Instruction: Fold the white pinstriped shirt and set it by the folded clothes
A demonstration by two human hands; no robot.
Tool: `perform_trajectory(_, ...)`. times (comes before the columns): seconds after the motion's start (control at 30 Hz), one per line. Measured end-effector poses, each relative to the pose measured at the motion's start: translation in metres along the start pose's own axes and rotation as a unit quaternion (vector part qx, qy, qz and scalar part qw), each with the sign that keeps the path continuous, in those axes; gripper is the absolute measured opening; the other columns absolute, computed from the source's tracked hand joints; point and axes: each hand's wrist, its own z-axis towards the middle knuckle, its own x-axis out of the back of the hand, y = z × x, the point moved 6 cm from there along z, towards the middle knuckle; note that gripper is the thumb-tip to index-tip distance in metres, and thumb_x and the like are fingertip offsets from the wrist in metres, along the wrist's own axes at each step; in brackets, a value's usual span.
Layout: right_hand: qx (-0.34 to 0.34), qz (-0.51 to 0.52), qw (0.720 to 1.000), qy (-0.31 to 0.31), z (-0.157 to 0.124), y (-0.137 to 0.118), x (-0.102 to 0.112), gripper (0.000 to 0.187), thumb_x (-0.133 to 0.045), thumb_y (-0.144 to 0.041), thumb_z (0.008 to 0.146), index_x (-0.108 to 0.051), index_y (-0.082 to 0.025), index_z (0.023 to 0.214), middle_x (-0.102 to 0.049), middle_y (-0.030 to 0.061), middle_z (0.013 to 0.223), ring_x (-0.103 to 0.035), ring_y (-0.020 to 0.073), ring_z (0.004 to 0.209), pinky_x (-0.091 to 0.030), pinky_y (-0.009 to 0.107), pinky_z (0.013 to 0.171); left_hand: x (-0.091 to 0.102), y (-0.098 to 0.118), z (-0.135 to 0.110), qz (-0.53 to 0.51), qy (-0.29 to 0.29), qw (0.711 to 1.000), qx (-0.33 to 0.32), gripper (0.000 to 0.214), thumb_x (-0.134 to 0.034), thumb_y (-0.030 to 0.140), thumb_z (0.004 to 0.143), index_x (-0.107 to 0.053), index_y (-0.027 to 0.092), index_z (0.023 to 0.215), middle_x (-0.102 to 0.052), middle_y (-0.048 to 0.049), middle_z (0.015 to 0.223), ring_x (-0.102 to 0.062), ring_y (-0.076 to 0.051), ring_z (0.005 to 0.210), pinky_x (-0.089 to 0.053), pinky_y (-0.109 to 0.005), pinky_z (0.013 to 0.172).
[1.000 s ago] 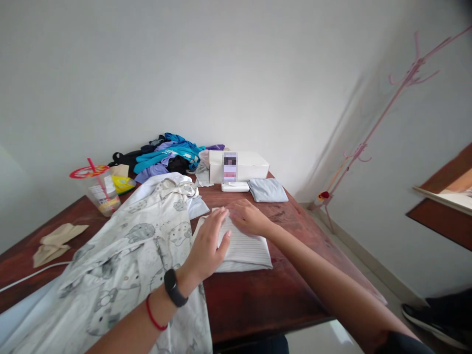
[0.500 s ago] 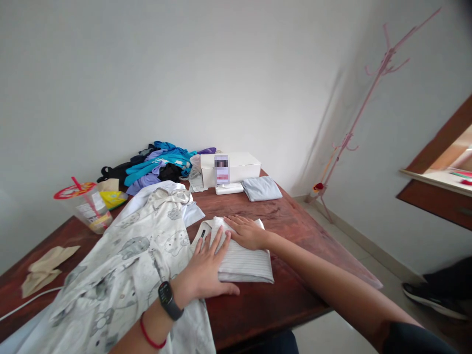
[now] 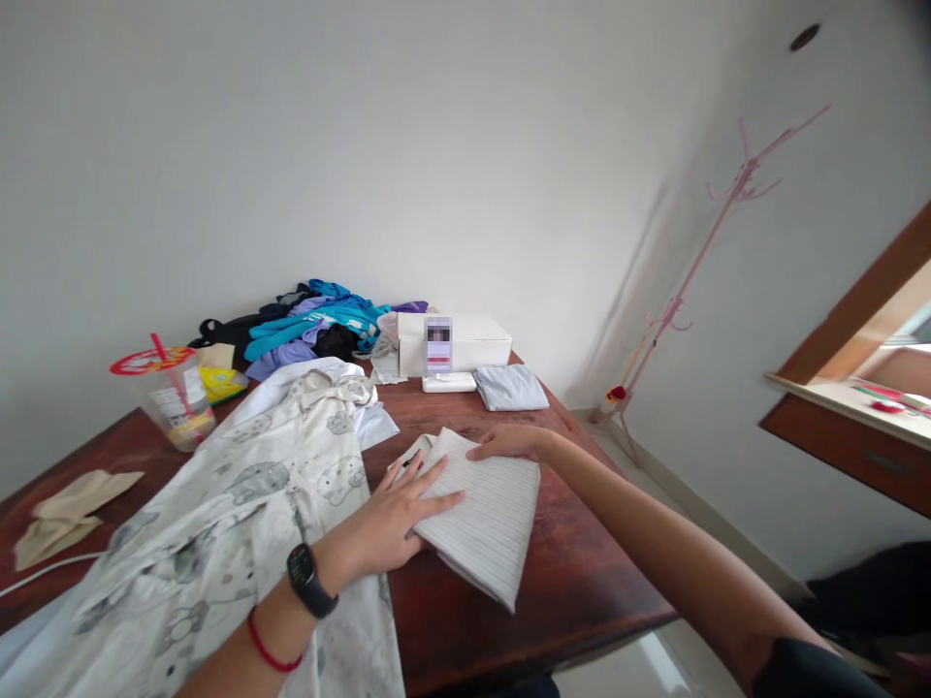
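A folded shirt (image 3: pixel 484 514), pale grey with fine stripes, lies turned at an angle at the table's near middle. A collar-like part with a dark label shows at its far left corner. On its left side, my left hand (image 3: pixel 393 514) has its fingers spread over the top, while the thumb is out of sight under the edge. My right hand (image 3: pixel 513 442) pinches the far right edge, fingertips partly hidden. Left of the shirt, a white garment with grey cartoon animal prints (image 3: pixel 291 485) is spread out, partly beneath my left forearm.
A second folded grey garment (image 3: pixel 511 387) lies by a white box (image 3: pixel 472 339) and a phone on a white stand (image 3: pixel 449 383). Behind is a clothes heap (image 3: pixel 320 320). A plastic cup with straw (image 3: pixel 171 397) stands left, near crumpled brown paper (image 3: pixel 73 509). A pink coat rack (image 3: pixel 698 252) stands right.
The striped shirt has turned, its near corner swinging toward me. My right hand went from lying flat on top to pinching the edge. My left thumb has gone under the cloth.
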Motion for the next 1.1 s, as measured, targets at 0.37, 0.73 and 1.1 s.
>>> perform_trajectory(0.37,0.021,0.349,0.935,0.063,-0.04,0.031,0.007,0.035,-0.066,-0.023,0.074,-0.072,-0.013,0.108,-0.078,0.0095,0.098,-0.073,0.0252,0.085,-0.056,0.034,0.084,0.005,-0.023,0.008,-0.007,0.134,0.986,0.097,0.056,-0.059,0.011,0.09,-0.061,0.038,0.139,-0.036,-0.0043,0.163,-0.029,-0.036,0.15,-0.033,-0.057,0.118)
perform_trajectory(0.73,0.005,0.362,0.889,0.28,-0.056,0.048,0.156,0.042,-0.054,-0.033,0.081,-0.064,-0.01,0.114,-0.075,0.0162,0.105,-0.073,0.0312,0.092,-0.059,0.041,0.083,-0.017,-0.017,0.006,-0.082,0.084,0.986,0.115,0.053,-0.063,0.028,0.091,-0.057,0.034,0.143,-0.033,-0.007,0.164,-0.027,-0.036,0.151,-0.029,-0.058,0.12)
perform_trajectory(1.1,-0.071,0.173,0.918,0.351,0.05,0.097,0.228,0.043,-0.064,-0.044,0.083,-0.07,-0.007,0.103,-0.075,0.0141,0.083,-0.07,0.0265,0.076,-0.057,0.035,0.073,-0.022,-0.021,0.005,-0.105,0.04,0.985,0.131,0.052,-0.063,0.031,0.092,-0.057,0.037,0.142,-0.028,-0.0039,0.166,-0.023,-0.037,0.152,-0.026,-0.061,0.12)
